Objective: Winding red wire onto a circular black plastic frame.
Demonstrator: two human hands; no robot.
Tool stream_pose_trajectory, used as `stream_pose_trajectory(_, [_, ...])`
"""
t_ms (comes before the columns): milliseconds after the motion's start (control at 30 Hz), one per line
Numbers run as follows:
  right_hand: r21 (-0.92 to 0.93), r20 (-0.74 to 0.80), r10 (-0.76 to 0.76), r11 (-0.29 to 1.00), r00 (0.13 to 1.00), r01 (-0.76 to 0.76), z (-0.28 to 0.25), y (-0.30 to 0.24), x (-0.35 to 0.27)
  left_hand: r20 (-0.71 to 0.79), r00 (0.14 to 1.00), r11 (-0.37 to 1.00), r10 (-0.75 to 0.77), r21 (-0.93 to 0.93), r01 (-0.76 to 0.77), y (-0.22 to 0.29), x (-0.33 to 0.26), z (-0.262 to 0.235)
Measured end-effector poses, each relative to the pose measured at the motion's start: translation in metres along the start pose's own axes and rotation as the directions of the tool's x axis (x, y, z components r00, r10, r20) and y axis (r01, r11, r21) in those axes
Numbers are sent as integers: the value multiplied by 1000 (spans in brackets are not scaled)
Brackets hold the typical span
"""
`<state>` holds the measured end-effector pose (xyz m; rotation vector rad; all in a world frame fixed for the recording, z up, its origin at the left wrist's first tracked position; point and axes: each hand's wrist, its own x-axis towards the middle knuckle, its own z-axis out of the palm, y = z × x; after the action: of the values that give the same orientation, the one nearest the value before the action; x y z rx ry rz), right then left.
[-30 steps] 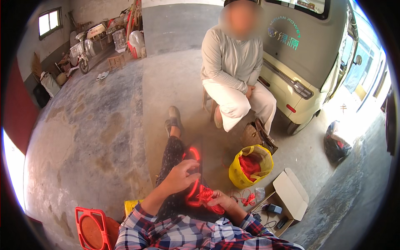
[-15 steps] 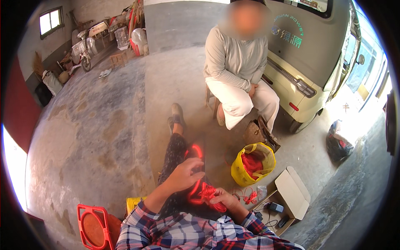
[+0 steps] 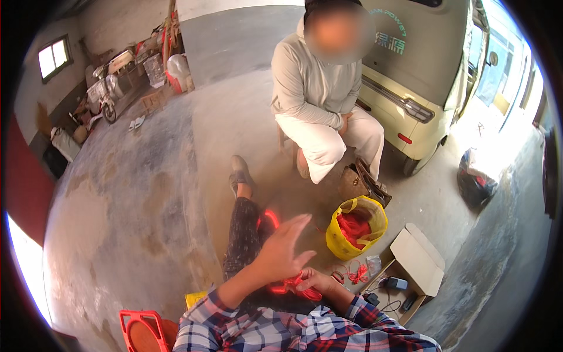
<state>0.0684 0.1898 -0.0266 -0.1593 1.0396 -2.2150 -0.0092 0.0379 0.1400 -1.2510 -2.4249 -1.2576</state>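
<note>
My left hand [image 3: 280, 252] is raised over my lap, its fingers stretched out and the thumb apart. Just below and to the right of it, my right hand [image 3: 317, 281] is closed around a bundle of bright red cord [image 3: 309, 294]. Part of the bundle is hidden behind my left hand and wrist. A glowing red loop of the cord [image 3: 272, 218] shows beyond the left hand, near my knee. I cannot make out whether any strand runs over my left fingers.
A yellow bag [image 3: 338, 245] holding red material stands ahead right, beside a brown handbag [image 3: 355, 185]. Red cord [image 3: 358, 273] lies near an open carton [image 3: 417, 258] with a charger-like device. A seated person [image 3: 316, 88] faces me before a vehicle [image 3: 404, 82]. A red-framed stool [image 3: 141, 328] stands left.
My left hand has gone from curled fingers to spread ones and moved right, over the cord bundle. The right hand still grips the bundle. The whole view has shifted slightly.
</note>
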Motion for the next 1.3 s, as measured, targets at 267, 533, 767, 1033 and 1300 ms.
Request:
stream_pose_trajectory(267, [31,34,19,999,999,-20,4,-8,-4,353,867,183,353,-934,306,43,143,17])
stream_pose_trajectory(533, [205,-132,-6,978,991,33,-13,-5,-5,398,832,-21,386,-898,439,27,160,70])
stream_pose_trajectory(767, [217,-156,-7,975,988,41,-7,-14,-5,507,817,5,274,-851,526,15,158,74])
stream_pose_trajectory(1033, [245,-153,14,969,988,24,-6,-17,-4,529,786,44,320,-837,545,5,151,82])
stream_pose_trajectory(1300, [258,-153,21,966,988,20,-13,-3,-2,538,773,20,338,-825,565,-3,143,82])
